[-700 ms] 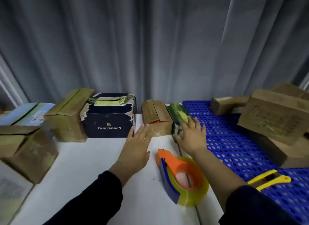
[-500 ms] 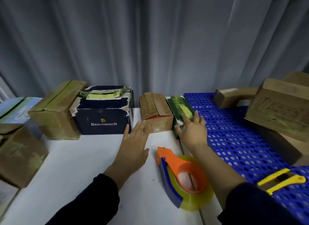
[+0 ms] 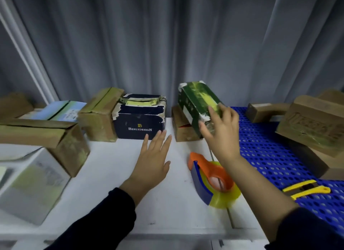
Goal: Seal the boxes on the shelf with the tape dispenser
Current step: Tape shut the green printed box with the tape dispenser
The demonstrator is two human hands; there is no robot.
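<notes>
My right hand (image 3: 220,132) grips the near end of a small green box (image 3: 195,101) and holds it tilted up above the white shelf (image 3: 111,175), over a brown cardboard box (image 3: 183,130). My left hand (image 3: 152,160) hovers flat with straight fingers over the shelf, just in front of the dark blue Benlydesign box (image 3: 139,123). The tape dispenser (image 3: 212,177), orange and blue with a yellow tape roll, lies on the shelf under my right forearm, and neither hand touches it.
Several cardboard boxes line the back and left, among them a tan box (image 3: 98,119) and a large one (image 3: 44,138) on a white box (image 3: 31,184). A blue perforated panel (image 3: 264,153) on the right carries more boxes (image 3: 312,123) and a yellow utility knife (image 3: 305,191).
My right hand has closed on the green box and lifted it off the shelf, tilting its far end up. My left hand stayed flat near the blue box.
</notes>
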